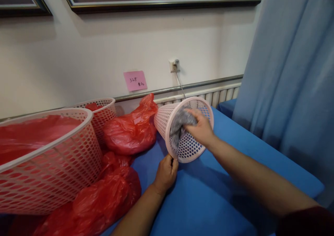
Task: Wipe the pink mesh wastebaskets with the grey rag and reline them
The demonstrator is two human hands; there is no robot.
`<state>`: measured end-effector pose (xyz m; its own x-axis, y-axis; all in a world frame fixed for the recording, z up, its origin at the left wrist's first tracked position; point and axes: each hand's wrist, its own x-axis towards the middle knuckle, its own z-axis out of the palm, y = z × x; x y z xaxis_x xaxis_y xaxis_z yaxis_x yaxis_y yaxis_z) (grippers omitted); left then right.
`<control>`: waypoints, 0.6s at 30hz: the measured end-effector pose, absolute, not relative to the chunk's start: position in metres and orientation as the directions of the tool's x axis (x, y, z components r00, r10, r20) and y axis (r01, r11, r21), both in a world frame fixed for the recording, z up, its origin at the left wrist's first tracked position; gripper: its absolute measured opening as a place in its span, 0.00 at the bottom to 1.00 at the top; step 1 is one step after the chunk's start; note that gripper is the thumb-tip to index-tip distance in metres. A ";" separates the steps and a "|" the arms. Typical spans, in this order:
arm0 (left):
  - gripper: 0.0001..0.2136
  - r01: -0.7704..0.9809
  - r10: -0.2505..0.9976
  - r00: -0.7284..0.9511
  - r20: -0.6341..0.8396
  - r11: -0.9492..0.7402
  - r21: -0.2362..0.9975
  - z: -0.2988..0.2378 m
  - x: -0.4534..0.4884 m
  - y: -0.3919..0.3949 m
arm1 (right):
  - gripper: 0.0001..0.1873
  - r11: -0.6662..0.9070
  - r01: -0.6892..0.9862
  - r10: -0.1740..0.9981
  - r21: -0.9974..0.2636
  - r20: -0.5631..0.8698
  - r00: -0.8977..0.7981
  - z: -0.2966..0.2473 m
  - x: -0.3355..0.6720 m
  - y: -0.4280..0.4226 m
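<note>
A pink perforated plastic basket lies on its side on the blue surface, its open mouth facing me. My left hand is closed on the lower rim of that basket. My right hand reaches into the mouth and is shut on a grey cloth, which presses against the inside wall.
A large pink basket lined with a red bag stands at the left, a smaller one behind it. Red plastic bags lie between the baskets and in front. A blue curtain hangs at the right. The wall carries a pink note.
</note>
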<state>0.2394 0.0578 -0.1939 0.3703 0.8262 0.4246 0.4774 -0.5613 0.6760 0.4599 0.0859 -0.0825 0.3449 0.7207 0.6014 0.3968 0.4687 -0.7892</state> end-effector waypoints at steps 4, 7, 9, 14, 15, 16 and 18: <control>0.13 0.476 0.811 0.402 0.425 -0.582 0.660 -0.194 0.236 0.056 | 0.29 0.535 0.449 0.831 -0.716 0.541 -0.128 -0.130 0.424 0.051; 0.14 0.475 0.807 0.415 0.420 -0.586 0.657 -0.195 0.234 0.054 | 0.32 0.497 0.572 0.865 -0.653 0.425 -0.266 -0.172 0.432 0.034; 0.15 0.473 0.813 0.402 0.422 -0.579 0.665 -0.196 0.235 0.054 | 0.31 0.396 0.734 0.911 -0.552 0.338 -0.237 -0.190 0.447 0.030; 0.17 0.416 0.855 0.357 0.376 -0.506 0.755 -0.195 0.238 0.053 | 0.24 -0.018 0.901 0.951 -0.432 0.270 0.149 -0.198 0.491 0.023; 0.17 0.400 0.861 0.349 0.369 -0.493 0.773 -0.195 0.238 0.053 | 0.25 -0.096 0.895 0.933 -0.436 0.274 0.233 -0.197 0.500 0.022; 0.17 0.382 0.865 0.338 0.370 -0.486 0.786 -0.194 0.238 0.053 | 0.26 -0.162 0.876 0.906 -0.454 0.283 0.314 -0.196 0.509 0.021; 0.17 0.346 0.870 0.301 0.392 -0.482 0.805 -0.190 0.238 0.054 | 0.27 -0.243 0.805 0.833 -0.541 0.309 0.459 -0.197 0.530 0.022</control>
<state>0.2381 0.0542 -0.1904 0.3006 0.8695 0.3918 0.3455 -0.4822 0.8050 0.5300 0.0215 -0.1967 0.4586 0.8333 0.3088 0.8052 -0.2425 -0.5412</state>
